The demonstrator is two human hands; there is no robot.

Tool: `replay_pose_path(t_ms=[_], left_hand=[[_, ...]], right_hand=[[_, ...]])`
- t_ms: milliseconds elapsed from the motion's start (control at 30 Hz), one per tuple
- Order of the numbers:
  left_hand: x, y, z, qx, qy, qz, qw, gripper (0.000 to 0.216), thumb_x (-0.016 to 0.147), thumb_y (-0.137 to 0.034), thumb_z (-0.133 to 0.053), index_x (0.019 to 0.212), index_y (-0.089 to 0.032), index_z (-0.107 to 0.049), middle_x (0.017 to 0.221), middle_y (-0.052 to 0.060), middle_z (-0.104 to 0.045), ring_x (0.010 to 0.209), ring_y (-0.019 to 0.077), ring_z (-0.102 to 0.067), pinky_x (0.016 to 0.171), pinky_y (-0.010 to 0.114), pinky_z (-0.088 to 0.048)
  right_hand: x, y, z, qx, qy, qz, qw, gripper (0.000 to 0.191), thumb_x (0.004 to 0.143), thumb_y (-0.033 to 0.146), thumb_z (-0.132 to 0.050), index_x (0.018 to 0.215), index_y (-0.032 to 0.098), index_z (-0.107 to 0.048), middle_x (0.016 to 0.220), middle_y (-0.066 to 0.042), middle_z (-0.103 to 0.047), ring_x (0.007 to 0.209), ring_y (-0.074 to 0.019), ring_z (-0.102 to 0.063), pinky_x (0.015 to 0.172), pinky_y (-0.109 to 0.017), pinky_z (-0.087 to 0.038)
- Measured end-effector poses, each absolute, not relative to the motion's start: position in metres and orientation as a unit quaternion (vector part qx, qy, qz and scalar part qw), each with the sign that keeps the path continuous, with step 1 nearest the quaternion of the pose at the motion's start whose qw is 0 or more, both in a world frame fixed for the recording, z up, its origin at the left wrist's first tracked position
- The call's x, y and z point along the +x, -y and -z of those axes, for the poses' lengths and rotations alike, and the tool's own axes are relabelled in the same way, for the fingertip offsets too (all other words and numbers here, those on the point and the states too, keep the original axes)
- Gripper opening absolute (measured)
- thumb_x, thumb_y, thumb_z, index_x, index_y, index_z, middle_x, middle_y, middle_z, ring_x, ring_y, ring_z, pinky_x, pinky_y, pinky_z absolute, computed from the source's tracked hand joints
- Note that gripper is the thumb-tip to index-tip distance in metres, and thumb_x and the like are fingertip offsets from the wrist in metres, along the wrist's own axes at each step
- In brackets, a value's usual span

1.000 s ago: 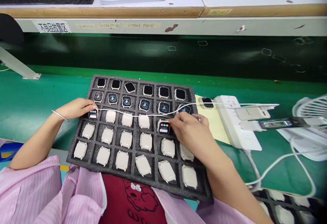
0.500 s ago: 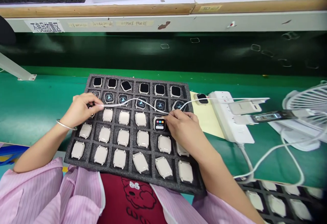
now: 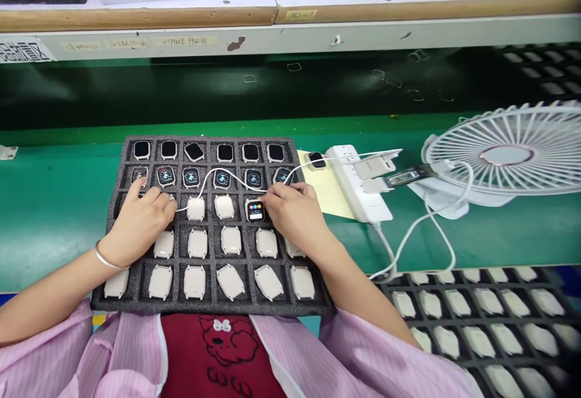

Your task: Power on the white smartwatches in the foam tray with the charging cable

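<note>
A black foam tray point(image 3: 206, 308) holds several smartwatches in compartments: the two far rows face up, with lit dials in the second, while most of the nearer ones show pale backs. My left hand point(image 3: 146, 219) is closed on a white charging cable point(image 3: 212, 172), its index finger stretched onto a watch point(image 3: 138, 175) at the second row's left end. My right hand point(image 3: 295, 216) pinches the side of a smartwatch point(image 3: 255, 210) whose screen shows coloured icons. The cable passes by the right fingers, which hide part of it.
To the right are a watch point(image 3: 316, 160) on yellow paper point(image 3: 333, 195), a white power strip point(image 3: 358, 189) with a charger point(image 3: 374, 167) and a black USB meter point(image 3: 411, 175), and a white fan point(image 3: 503, 156). Another filled tray point(image 3: 436, 319) stands lower right. A shelf edge point(image 3: 190, 20) runs behind.
The view has shifted right, showing more of the fan and second tray. My left hand has turned palm down, its index finger now reaching the second-row watch. My right hand stays at the lit watch.
</note>
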State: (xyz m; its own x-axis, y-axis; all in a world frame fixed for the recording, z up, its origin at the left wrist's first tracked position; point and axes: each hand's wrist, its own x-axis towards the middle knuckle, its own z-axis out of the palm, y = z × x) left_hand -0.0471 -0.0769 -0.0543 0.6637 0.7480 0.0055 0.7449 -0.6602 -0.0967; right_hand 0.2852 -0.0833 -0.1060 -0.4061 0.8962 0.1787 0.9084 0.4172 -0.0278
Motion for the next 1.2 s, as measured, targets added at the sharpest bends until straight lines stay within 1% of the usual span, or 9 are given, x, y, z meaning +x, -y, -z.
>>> replay_pose_path(t_ms=[67, 167, 300, 500, 633, 733, 900, 1100, 1200], left_hand=[[-0.055, 0.065, 0.054, -0.896, 0.443, 0.011, -0.019, 0.025, 0.098, -0.029, -0.051, 0.1, -0.02, -0.074, 0.094, 0.011, -0.075, 0.097, 0.0304, -0.065, 0.113, 0.057, -0.036], [-0.073, 0.04, 0.052, -0.831, 0.52, 0.065, -0.187, 0.04, 0.094, -0.054, -0.053, 0.104, -0.021, -0.074, 0.1, 0.009, -0.077, 0.094, 0.029, -0.068, 0.099, 0.046, -0.048], [-0.086, 0.025, 0.054, -0.773, 0.533, 0.076, -0.336, 0.058, 0.09, -0.07, -0.047, 0.102, -0.021, -0.075, 0.104, 0.007, -0.078, 0.093, 0.0269, -0.07, 0.084, 0.035, -0.05], [-0.081, 0.035, 0.062, -0.819, 0.503, -0.009, -0.277, 0.061, 0.098, -0.065, -0.031, 0.099, -0.024, -0.076, 0.107, 0.008, -0.077, 0.104, 0.0295, -0.066, 0.102, 0.047, -0.039], [-0.082, 0.031, 0.063, -0.827, 0.487, -0.042, -0.279, 0.058, 0.101, -0.061, -0.029, 0.096, -0.024, -0.073, 0.097, 0.007, -0.075, 0.099, 0.0273, -0.062, 0.101, 0.045, -0.036], [-0.083, 0.027, 0.064, -0.83, 0.48, -0.058, -0.277, 0.053, 0.101, -0.056, -0.031, 0.097, -0.024, -0.073, 0.087, 0.007, -0.071, 0.094, 0.0274, -0.058, 0.099, 0.046, -0.034], [-0.083, 0.027, 0.067, -0.837, 0.47, -0.05, -0.277, 0.052, 0.101, -0.055, -0.03, 0.102, -0.024, -0.072, 0.087, 0.006, -0.069, 0.093, 0.0267, -0.056, 0.099, 0.047, -0.03], [-0.083, 0.03, 0.073, -0.835, 0.476, -0.024, -0.275, 0.049, 0.101, -0.054, -0.032, 0.101, -0.026, -0.072, 0.088, 0.006, -0.07, 0.093, 0.0258, -0.058, 0.104, 0.049, -0.026], [-0.081, 0.029, 0.073, -0.835, 0.473, -0.027, -0.28, 0.049, 0.1, -0.054, -0.032, 0.1, -0.025, -0.072, 0.085, 0.005, -0.069, 0.091, 0.0249, -0.058, 0.107, 0.05, -0.024]], right_hand=[[0.283, 0.084, 0.101, -0.561, 0.819, 0.067, 0.102, 0.032, 0.102, 0.008, -0.05, 0.078, 0.019, -0.068, 0.083, -0.004, -0.066, 0.077, -0.0194, -0.056, 0.087, -0.04, -0.026], [0.277, 0.086, 0.093, -0.562, 0.806, 0.081, 0.169, 0.025, 0.105, 0.014, -0.054, 0.087, 0.02, -0.071, 0.094, -0.005, -0.072, 0.08, -0.0198, -0.059, 0.085, -0.04, -0.026], [0.264, 0.088, 0.093, -0.451, 0.867, 0.017, 0.212, 0.021, 0.106, 0.015, -0.054, 0.098, 0.021, -0.072, 0.093, -0.002, -0.074, 0.085, -0.0179, -0.063, 0.096, -0.04, -0.026], [0.254, 0.091, 0.1, -0.364, 0.914, 0.038, 0.174, 0.03, 0.105, 0.007, -0.045, 0.102, 0.017, -0.073, 0.084, -0.004, -0.07, 0.077, -0.0181, -0.058, 0.101, -0.042, -0.025], [0.255, 0.087, 0.087, -0.41, 0.886, -0.087, 0.2, 0.024, 0.106, 0.014, -0.047, 0.101, 0.018, -0.071, 0.089, -0.004, -0.072, 0.079, -0.0172, -0.062, 0.097, -0.039, -0.028], [0.251, 0.078, 0.082, -0.442, 0.87, -0.153, 0.158, 0.023, 0.104, 0.015, -0.049, 0.098, 0.018, -0.071, 0.09, -0.004, -0.071, 0.079, -0.0174, -0.062, 0.091, -0.038, -0.028], [0.238, 0.069, 0.097, -0.487, 0.865, -0.055, 0.107, 0.027, 0.1, 0.011, -0.049, 0.088, 0.017, -0.072, 0.091, -0.008, -0.067, 0.084, -0.0208, -0.058, 0.091, -0.039, -0.024], [0.236, 0.073, 0.107, -0.487, 0.866, -0.045, 0.106, 0.025, 0.1, 0.009, -0.05, 0.091, 0.017, -0.072, 0.093, -0.007, -0.064, 0.086, -0.0198, -0.056, 0.093, -0.039, -0.024], [0.235, 0.068, 0.094, -0.484, 0.872, -0.057, 0.045, 0.025, 0.101, 0.008, -0.05, 0.093, 0.016, -0.073, 0.094, -0.007, -0.064, 0.087, -0.0206, -0.058, 0.093, -0.04, -0.026]])
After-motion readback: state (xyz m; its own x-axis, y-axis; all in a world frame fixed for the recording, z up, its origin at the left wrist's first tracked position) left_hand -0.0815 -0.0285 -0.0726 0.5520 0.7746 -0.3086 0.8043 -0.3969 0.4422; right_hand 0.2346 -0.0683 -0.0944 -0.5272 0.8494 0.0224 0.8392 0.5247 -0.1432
